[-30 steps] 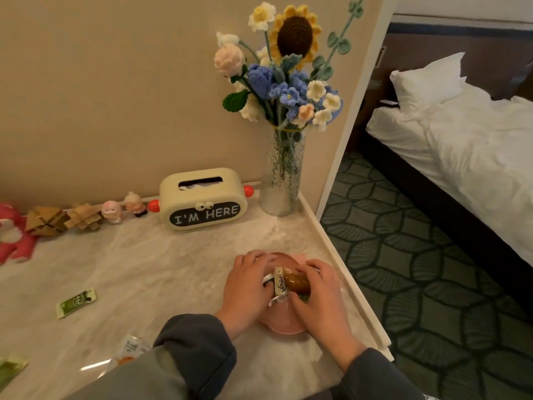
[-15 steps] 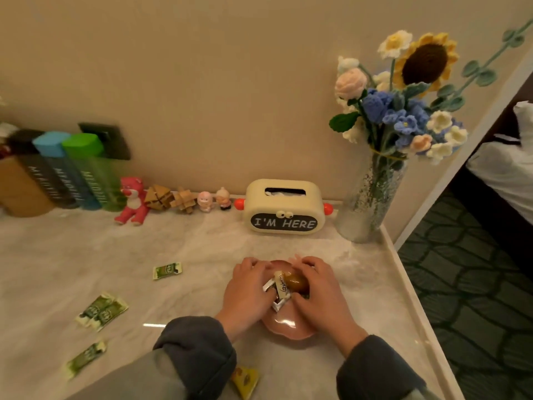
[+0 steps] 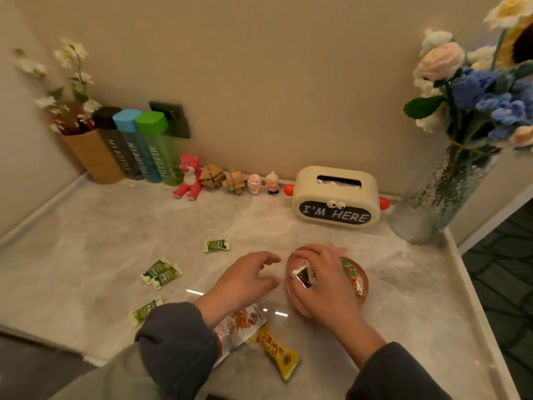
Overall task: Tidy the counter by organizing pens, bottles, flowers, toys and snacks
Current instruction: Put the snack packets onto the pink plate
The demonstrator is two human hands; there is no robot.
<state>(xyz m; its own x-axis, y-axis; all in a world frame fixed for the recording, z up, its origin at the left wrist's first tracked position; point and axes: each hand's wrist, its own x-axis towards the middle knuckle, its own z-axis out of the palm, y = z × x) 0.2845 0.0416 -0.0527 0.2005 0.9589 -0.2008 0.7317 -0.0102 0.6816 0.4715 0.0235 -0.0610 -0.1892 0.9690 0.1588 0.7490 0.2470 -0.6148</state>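
Near the bench's (image 3: 115, 249) right edge, the right hand (image 3: 323, 281) curls over the pink plate (image 3: 364, 284), pinching a dark-wrapped snack (image 3: 302, 277). The left hand (image 3: 245, 281) hovers just beside it, loosely curled and holding nothing. Green packets (image 3: 161, 273) lie further left.

The left hand (image 3: 242, 284) and right hand (image 3: 326, 287) are bare. The left sleeve (image 3: 115, 370) ends in a thick dark grey cuff (image 3: 176, 339), soft and bunched at the wrist; further up the arm its cloth is a paler grey-green. The right sleeve (image 3: 401, 373) is the same dark grey.
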